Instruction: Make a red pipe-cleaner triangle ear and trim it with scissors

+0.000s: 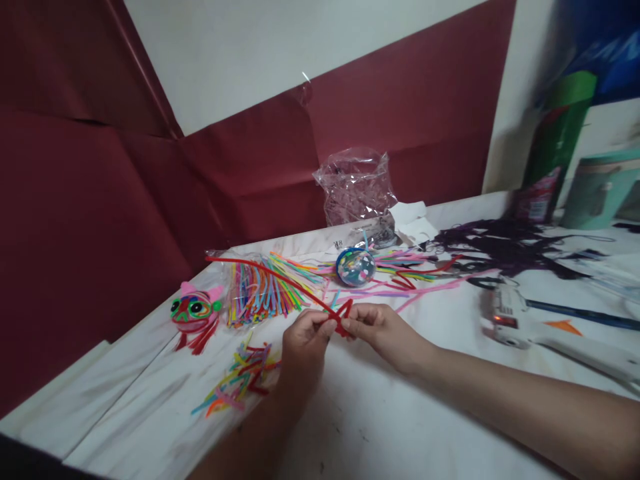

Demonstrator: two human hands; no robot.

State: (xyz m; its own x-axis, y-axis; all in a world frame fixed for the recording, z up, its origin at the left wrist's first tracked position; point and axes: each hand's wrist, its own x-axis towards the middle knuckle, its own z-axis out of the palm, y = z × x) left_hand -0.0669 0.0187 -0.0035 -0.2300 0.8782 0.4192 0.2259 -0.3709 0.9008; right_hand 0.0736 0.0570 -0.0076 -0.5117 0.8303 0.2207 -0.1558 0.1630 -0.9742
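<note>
A red pipe cleaner [280, 275] is pinched between my two hands over the middle of the table. Its near end is bent into small loops at the fingertips, while a long straight part runs up to the left. My left hand [305, 340] grips the bent end with thumb and forefinger. Closed on the same folded part from the other side is my right hand [377, 330]. Just beyond them sits a clear ball [355, 267] with coloured spots inside. The exact shape of the folds is partly hidden by my fingers.
Left lie a bag of coloured pipe cleaners [265, 290], a decorated face figure [195, 317] and cut pieces [240, 380]. A glue gun [510, 320] is at right, before dark purple strands [510, 247]. A clear plastic bag [355, 190] and a green bottle [560, 147] stand behind.
</note>
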